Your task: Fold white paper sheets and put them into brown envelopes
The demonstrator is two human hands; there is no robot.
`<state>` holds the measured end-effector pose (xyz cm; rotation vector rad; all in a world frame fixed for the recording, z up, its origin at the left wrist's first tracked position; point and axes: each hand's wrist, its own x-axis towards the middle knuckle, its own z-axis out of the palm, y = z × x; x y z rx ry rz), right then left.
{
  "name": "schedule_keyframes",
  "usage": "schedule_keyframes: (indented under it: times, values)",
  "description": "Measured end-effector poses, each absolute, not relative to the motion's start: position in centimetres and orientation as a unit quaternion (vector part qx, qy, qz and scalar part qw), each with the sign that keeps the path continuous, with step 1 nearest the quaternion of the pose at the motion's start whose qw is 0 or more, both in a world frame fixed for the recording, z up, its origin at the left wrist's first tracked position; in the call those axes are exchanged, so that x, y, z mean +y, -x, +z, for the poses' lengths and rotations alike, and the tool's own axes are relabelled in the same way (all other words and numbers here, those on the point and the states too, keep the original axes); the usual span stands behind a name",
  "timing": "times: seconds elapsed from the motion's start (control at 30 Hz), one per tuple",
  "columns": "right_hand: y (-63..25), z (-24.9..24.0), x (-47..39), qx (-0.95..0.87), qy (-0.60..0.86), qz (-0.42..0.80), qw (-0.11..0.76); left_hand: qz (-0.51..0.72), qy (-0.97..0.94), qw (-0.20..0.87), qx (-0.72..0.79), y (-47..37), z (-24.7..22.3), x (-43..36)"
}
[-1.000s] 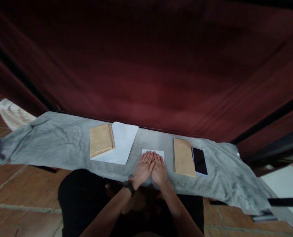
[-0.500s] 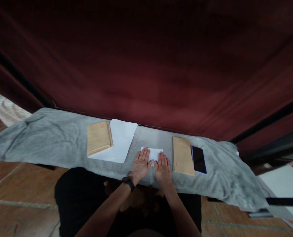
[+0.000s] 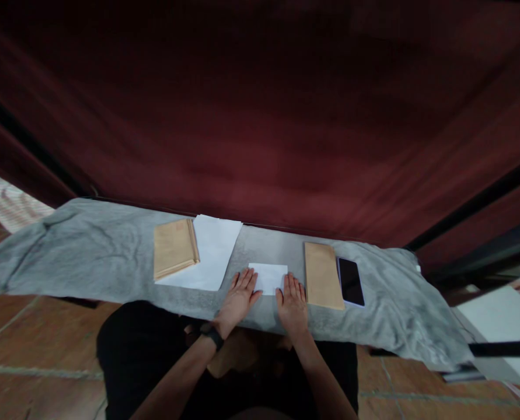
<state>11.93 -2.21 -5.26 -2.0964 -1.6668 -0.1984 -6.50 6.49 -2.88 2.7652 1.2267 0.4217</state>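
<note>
A small white rectangle of folded paper (image 3: pixel 270 279) lies on the grey cloth (image 3: pixel 277 245) in front of me. My left hand (image 3: pixel 241 296) rests flat at the paper's left edge, fingers spread, a dark band on the wrist. At the right edge of the paper lies my right hand (image 3: pixel 293 303), palm down with its fingers stretched out. Neither hand grips anything.
Brown envelopes (image 3: pixel 174 248) lie partly over white sheets (image 3: pixel 216 251) on the left. To the right are another brown envelope stack (image 3: pixel 323 277) and a dark-screened phone (image 3: pixel 351 282). A dark red curtain (image 3: pixel 251 146) hangs behind the cloth-covered surface.
My left hand has slid left, off the middle of the paper to its edge. My right hand has shifted slightly right, so more of the paper shows.
</note>
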Motion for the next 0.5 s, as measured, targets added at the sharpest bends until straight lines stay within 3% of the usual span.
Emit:
schedule_keyframes:
  times: [0.23, 0.5]
  values:
    - [-11.9, -4.7, -2.6, -0.615, 0.751, -0.066, 0.232, 0.060, -0.940, 0.026, 0.335, 6.6, -2.2, 6.8]
    - [-12.8, -3.7, -3.3, -0.648, 0.695, 0.004, 0.312, 0.128, -0.932, 0.051, 0.335, 6.5, 0.7, 6.5]
